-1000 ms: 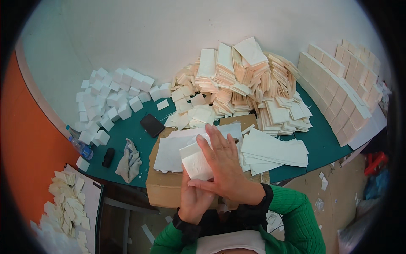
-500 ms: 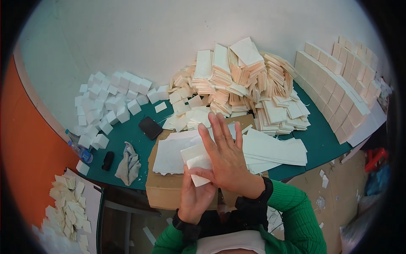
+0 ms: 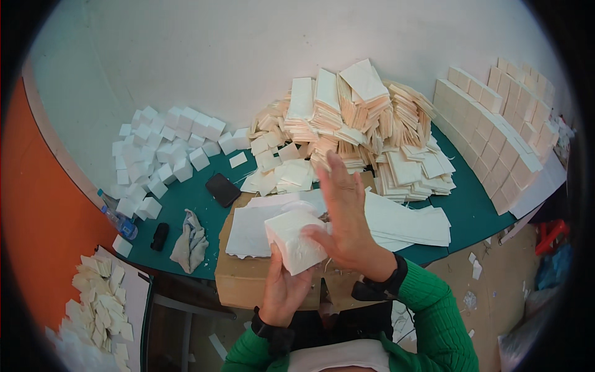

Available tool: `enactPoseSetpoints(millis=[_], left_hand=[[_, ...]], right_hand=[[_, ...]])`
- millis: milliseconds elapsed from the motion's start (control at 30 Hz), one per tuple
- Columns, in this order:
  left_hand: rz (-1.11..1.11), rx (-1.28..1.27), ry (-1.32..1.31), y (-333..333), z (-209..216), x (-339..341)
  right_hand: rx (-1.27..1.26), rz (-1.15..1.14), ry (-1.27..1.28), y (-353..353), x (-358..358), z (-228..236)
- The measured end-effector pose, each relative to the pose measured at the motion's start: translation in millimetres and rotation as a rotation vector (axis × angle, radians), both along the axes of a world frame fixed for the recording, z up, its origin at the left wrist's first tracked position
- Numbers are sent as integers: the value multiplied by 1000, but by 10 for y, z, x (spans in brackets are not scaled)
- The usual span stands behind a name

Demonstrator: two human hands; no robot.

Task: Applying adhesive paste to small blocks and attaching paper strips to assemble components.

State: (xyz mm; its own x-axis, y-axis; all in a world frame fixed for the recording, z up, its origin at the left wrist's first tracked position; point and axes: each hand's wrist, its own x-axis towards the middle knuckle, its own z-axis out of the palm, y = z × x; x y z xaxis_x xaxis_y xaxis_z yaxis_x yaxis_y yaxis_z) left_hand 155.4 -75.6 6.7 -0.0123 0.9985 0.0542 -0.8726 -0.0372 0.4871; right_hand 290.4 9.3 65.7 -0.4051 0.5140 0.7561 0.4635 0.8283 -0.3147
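Observation:
A small white paper box (image 3: 290,230), tilted, rests in the grip of my left hand (image 3: 282,290), whose thumb presses its near left side. Fingers stretched upward, my right hand (image 3: 348,217) is raised at the box's right side. Its thumb reaches toward the box wall; whether it touches I cannot tell. Beneath both hands lie white paper sheets (image 3: 245,232) on a brown cardboard piece (image 3: 242,282) at the table's front edge. To the right, long white paper strips (image 3: 409,224) lie fanned out.
Finished-looking white boxes (image 3: 164,152) are heaped at the left. Cream folded stacks (image 3: 365,87) pile up at the back, and rows of boxes (image 3: 489,133) stand right. A black case (image 3: 222,190), a grey cloth (image 3: 189,242) and a bottle (image 3: 121,224) sit on the green table (image 3: 204,167).
My right hand has moved away to the right from the front of the box, and its fingers have turned edge-on. The box has turned and shows more of its faces. My left hand keeps its hold.

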Motion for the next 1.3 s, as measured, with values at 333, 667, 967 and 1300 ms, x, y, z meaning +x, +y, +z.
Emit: enactPoseSetpoints(millis=[333,667,967,1300], left_hand=[[441,215,667,-21,200,-217],[450,298,855,28,223,-98],[401,336,868,100,185,-91],[404,475,1172,7,248,-101]], right_hand=[[-162,305,8,-143,477,-108],[-179,306,-138,-330,354,-287],[-225,347,17,-272,431,-297],[-376,314,48,-150,654,-206]])
